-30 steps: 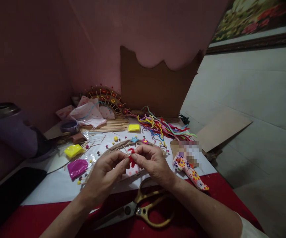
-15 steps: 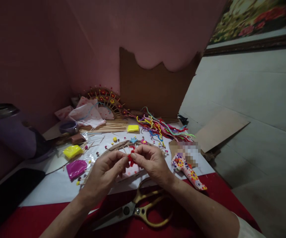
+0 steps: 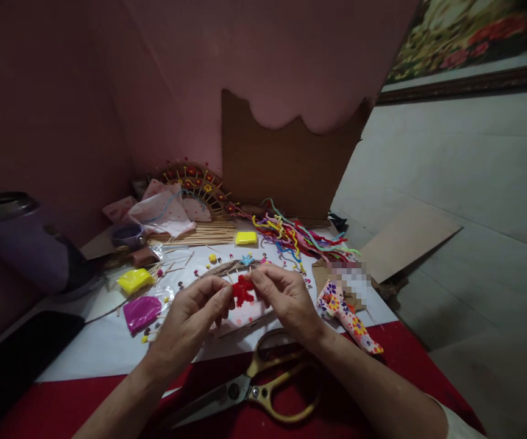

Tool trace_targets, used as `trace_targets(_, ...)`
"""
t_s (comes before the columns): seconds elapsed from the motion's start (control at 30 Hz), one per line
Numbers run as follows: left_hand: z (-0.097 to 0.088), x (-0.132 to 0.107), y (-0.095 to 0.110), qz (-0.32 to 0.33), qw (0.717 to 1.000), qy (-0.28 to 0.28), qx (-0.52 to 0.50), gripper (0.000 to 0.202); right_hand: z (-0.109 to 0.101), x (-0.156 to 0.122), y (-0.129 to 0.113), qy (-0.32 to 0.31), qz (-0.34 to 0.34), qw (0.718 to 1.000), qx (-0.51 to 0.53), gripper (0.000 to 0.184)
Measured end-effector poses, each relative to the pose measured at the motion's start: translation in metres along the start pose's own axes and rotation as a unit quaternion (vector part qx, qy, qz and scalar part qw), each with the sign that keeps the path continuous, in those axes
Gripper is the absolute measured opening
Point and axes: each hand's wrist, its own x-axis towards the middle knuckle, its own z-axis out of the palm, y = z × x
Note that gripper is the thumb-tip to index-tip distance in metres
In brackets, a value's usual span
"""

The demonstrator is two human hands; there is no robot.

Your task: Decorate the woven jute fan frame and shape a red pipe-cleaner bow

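Note:
Between my fingertips is a fuzzy red flower shape (image 3: pixel 244 291), which looks bent from pipe cleaner. My left hand (image 3: pixel 197 314) pinches its left edge with thumb and forefinger. On the other side, my right hand (image 3: pixel 286 299) pinches its upper right edge. Behind and below the flower lies a half-round fan-like piece with a brown curved rim (image 3: pixel 220 269), partly hidden by my hands. A blue flower (image 3: pixel 247 260) sits on that rim. Gold-handled scissors (image 3: pixel 251 390) lie part open on the red cloth below my wrists.
Colourful pipe cleaners (image 3: pixel 302 235) are heaped at the back right. Yellow (image 3: pixel 135 280) and magenta clay packs (image 3: pixel 142 314) lie left. A floral-wrapped object (image 3: pixel 350 317) is at right, a purple tumbler (image 3: pixel 21 244) far left. Cardboard (image 3: pixel 286 164) stands at the back.
The red flower, mostly covered by my fingers before, now shows spread out. My fingertips have drawn apart to its two sides. The camera view has shifted very slightly.

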Motion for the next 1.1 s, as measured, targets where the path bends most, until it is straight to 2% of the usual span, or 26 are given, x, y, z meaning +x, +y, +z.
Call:
trace_targets(0.1, -0.003, 0.001, -0.001, 0.014, 1.000, 0.007, -0.013, 0.023, -0.006, 0.001, -0.003, 0.022, -0.061, 0.997, -0.046, 0.021)
trace_targets(0.23, -0.005, 0.001, -0.001, 0.018, 1.000, 0.005, -0.023, 0.022, -0.008, 0.002, -0.005, -0.048, -0.075, 0.993, -0.081, 0.017)
trace_targets(0.3, -0.004, 0.001, 0.000, 0.015, 1.000, 0.007, -0.021, 0.022, -0.007, 0.001, -0.004, -0.058, -0.082, 0.988, -0.117, 0.012)
trace_targets(0.5, 0.003, 0.000, 0.000, 0.005, 0.994, 0.022, -0.103, 0.019, -0.003, -0.004, 0.000, -0.010, -0.147, 0.966, -0.212, 0.013)
trace_targets(0.57, 0.007, -0.001, 0.001, -0.012, 0.989, 0.026, -0.144, 0.030, -0.002, -0.006, 0.002, -0.008, -0.159, 0.960, -0.232, 0.013)
trace_targets(0.67, 0.012, -0.001, 0.002, -0.020, 0.985, 0.026, -0.172, 0.036, 0.001, -0.007, 0.005, -0.011, -0.174, 0.954, -0.245, 0.012)
trace_targets(0.93, 0.011, -0.002, 0.002, -0.015, 0.983, 0.049, -0.175, 0.027, 0.002, -0.008, 0.011, -0.004, -0.199, 0.950, -0.240, 0.013)
trace_targets(1.1, 0.011, 0.000, 0.004, -0.032, 0.981, 0.045, -0.184, 0.024, 0.003, -0.007, 0.011, -0.007, -0.215, 0.945, -0.246, 0.012)
